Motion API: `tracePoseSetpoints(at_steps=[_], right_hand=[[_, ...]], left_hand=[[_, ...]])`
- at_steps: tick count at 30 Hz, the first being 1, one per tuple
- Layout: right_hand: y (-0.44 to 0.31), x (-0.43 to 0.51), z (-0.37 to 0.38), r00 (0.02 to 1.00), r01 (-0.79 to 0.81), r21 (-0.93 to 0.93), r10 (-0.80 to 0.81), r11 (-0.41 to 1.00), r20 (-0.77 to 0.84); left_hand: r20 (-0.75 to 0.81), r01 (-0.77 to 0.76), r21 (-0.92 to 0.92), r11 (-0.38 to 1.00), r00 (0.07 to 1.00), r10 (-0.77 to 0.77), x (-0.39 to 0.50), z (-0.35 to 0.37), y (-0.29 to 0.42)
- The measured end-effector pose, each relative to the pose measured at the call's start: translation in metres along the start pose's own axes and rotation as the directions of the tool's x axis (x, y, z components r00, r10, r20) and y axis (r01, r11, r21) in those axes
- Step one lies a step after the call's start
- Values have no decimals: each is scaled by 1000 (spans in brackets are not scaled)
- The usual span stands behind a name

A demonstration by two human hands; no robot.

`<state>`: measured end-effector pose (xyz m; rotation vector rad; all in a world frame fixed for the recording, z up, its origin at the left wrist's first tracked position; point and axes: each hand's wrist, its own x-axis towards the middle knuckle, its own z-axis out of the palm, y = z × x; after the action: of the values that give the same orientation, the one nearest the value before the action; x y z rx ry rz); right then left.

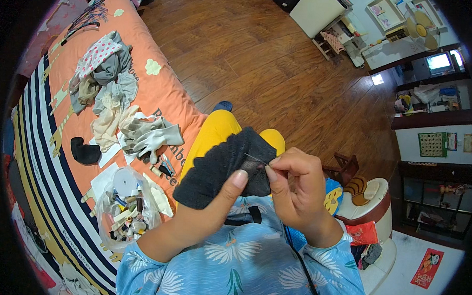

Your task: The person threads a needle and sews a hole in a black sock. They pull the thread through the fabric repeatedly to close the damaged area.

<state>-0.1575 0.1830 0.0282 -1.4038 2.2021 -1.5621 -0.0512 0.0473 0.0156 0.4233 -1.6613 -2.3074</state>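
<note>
A black sock point(213, 174) is stretched above my lap, over my yellow trousers point(217, 129). My left hand point(226, 194) holds it, with the thumb pressing on top and the other fingers hidden behind or inside the fabric. A thin, worn patch point(255, 165) shows on the sock near that thumb. Pinched between thumb and forefinger, a sewing needle point(253, 157) is in my right hand point(297, 184). Its tip points left across the sock; I cannot tell whether it passes through the fabric. Any thread is too fine to make out.
On the orange bed point(152, 90) at left lie a heap of clothes point(110, 69), work gloves point(154, 137), another black sock point(85, 151) and small scissors point(167, 164). A clear plastic bag point(104, 221) holds several thread spools. A white and brown chair point(378, 203) stands at right on the wooden floor point(254, 70).
</note>
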Motion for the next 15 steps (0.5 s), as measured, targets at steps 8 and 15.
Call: tracePoseSetpoints(at_steps=[8, 15], right_hand=[[-4, 9, 4, 994, 96, -253, -78, 963, 81], [-15, 11, -4, 966, 91, -455, 32, 886, 256]], left_hand=[[-51, 19, -57, 998, 998, -22, -1, 2, -4], [70, -133, 302, 944, 991, 117, 3, -6, -9]])
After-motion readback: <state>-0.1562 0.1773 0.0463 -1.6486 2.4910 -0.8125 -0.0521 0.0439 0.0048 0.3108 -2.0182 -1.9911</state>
